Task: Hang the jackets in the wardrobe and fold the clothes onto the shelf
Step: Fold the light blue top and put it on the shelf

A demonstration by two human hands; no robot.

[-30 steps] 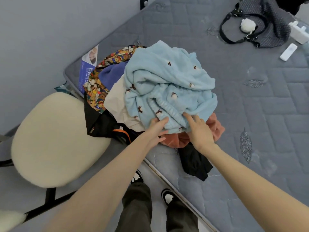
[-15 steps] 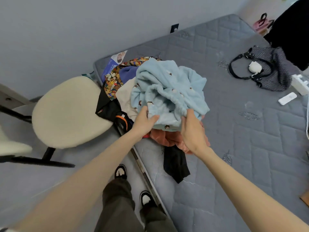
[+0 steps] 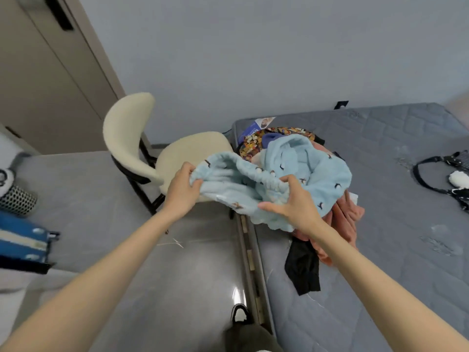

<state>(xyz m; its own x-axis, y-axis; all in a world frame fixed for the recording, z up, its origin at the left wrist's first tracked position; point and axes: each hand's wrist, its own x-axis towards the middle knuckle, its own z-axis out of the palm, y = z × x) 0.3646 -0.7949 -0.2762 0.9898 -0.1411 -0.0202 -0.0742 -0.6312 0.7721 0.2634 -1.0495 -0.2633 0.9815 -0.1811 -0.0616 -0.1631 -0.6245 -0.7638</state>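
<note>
Left hand [image 3: 181, 189], centre of frame: fingers curled over the gathered edge of the light blue fleece garment [image 3: 304, 174], gripping it. Right hand [image 3: 297, 201], just to its right: fingers hooked into the same edge, thumb spread below. The 2 hands hold that edge raised in front of the cream chair [image 3: 193, 148]. The rest of the garment trails right onto the clothes pile [image 3: 347, 217], which lies on the grey mattress [image 3: 393, 250], right of centre. The edge is probably an elastic waistband, though blur leaves this unconfirmed.

Assessment: the fleece looks light, soft and limp, so it should sag from any single hold. Its plush surface should not slip. The best hold is the gathered band at 2 spread points. A black handbag [image 3: 454, 174] lies at the right edge.
</note>
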